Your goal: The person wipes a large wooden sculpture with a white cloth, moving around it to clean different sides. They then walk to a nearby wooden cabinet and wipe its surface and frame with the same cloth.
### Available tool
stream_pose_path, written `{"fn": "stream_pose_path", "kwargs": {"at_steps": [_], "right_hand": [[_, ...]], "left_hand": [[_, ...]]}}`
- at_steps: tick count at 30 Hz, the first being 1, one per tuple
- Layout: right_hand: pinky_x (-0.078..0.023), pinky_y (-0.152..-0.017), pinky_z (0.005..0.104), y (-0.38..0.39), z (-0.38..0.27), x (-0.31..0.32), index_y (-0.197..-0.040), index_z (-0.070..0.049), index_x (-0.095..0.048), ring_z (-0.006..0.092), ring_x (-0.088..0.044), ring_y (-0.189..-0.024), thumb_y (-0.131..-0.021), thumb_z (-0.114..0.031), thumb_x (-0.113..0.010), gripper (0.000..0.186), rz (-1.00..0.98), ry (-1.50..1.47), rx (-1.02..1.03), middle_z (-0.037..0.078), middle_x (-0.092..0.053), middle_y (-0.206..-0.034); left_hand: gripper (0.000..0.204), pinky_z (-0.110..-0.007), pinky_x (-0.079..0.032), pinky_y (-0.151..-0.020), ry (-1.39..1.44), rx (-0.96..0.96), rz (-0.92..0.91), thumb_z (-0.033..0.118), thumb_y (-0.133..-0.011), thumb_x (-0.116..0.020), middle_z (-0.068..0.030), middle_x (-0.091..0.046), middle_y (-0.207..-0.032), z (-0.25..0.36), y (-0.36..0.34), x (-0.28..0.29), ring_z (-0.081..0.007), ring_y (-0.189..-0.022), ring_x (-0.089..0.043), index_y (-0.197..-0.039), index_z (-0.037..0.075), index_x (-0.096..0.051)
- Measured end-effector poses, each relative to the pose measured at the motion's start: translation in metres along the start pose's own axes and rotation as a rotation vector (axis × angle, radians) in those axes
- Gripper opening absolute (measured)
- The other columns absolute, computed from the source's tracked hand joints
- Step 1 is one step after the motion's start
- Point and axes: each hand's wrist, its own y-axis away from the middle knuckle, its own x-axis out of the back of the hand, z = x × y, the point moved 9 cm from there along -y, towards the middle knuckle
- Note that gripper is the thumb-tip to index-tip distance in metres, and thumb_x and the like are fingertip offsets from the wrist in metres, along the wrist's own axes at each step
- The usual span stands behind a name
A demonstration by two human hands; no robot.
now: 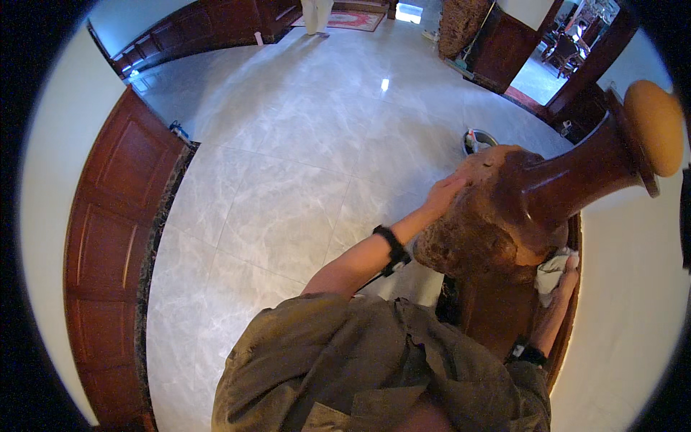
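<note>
My left hand rests on the knobbly brown wooden piece, its fingers laid along the surface. A tall polished dark-brown neck with a flared rim and a pale round top rises from that piece toward the upper right. At the lower right, my right hand grips a whitish cloth beside the piece, low by the wood-trimmed wall. The brown wooden surface under the piece shows below it.
A metal basin with items inside sits on the marble floor behind the piece. Wood panelling runs along the left. At the back are a person's legs, a red rug, another rough wooden piece and a doorway.
</note>
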Motion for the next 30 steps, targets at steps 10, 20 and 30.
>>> {"fn": "stream_pose_path", "kwargs": {"at_steps": [10,20,30], "right_hand": [[-0.046,-0.093,0.0444,0.103,0.067,-0.339,-0.128,-0.001,-0.05,0.0307,-0.057,-0.107,-0.095,-0.033,-0.048,0.046,-0.775,-0.42,-0.37,0.014,-0.058,-0.122],[-0.051,-0.083,0.0419,0.07,0.249,-0.421,-0.123,0.0,-0.051,0.0265,-0.061,-0.102,-0.09,-0.04,-0.057,0.052,-0.691,0.13,-0.722,0.014,-0.06,-0.115],[-0.049,-0.077,0.0432,0.005,0.4,-0.417,-0.109,0.003,-0.057,0.0285,-0.062,-0.095,-0.087,-0.045,-0.057,0.053,-0.851,1.067,-0.673,0.018,-0.063,-0.103]], "left_hand": [[0.04,-0.028,-0.04,-0.047,0.195,0.52,0.654,0.047,-0.091,-0.05,-0.0031,-0.059,-0.08,-0.226,0.363,0.507,-0.0166,-0.062,-0.057,-0.096,0.009,-0.059],[0.061,-0.048,-0.046,-0.084,0.319,0.605,1.563,0.056,-0.087,-0.049,-0.0099,-0.056,-0.117,-0.229,0.757,0.482,-0.0302,-0.102,-0.055,-0.125,0.009,-0.047],[0.026,-0.042,-0.051,-0.072,-0.215,0.707,1.07,0.03,-0.086,-0.059,-0.0051,-0.066,-0.097,-0.252,0.67,0.428,-0.0219,-0.091,-0.062,-0.104,0.011,-0.062]]}}
